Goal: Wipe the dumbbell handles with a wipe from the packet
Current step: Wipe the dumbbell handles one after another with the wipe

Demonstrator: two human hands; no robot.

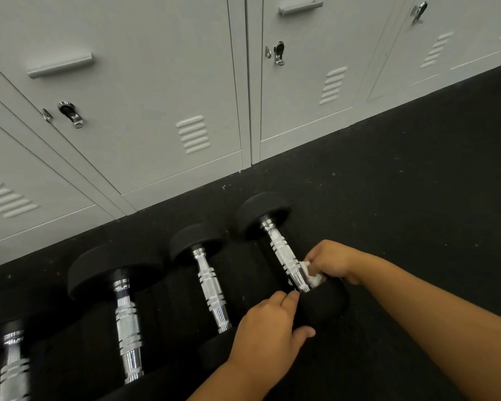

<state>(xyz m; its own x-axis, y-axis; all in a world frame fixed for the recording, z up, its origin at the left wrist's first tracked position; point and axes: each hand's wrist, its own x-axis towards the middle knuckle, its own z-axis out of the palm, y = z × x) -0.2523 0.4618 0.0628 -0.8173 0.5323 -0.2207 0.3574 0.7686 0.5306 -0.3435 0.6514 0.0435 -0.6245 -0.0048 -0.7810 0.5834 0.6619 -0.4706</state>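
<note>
Several black dumbbells with chrome handles lie side by side on the dark floor. The rightmost dumbbell [284, 256] has its near end under my hands. My right hand [333, 263] presses a crumpled white wipe [313, 274] against the near part of that chrome handle. My left hand [269, 328] rests on the dumbbell's near black head [324, 305], fingers curled over it. To the left lie a second dumbbell [211, 287], a third dumbbell [126, 322] and a fourth dumbbell [12, 369] cut off by the frame edge. No wipe packet is in view.
Grey metal lockers [145, 96] with latches stand along the back, their base meeting the black rubber floor [402, 183] just behind the dumbbells. Open floor stretches to the right of the rightmost dumbbell.
</note>
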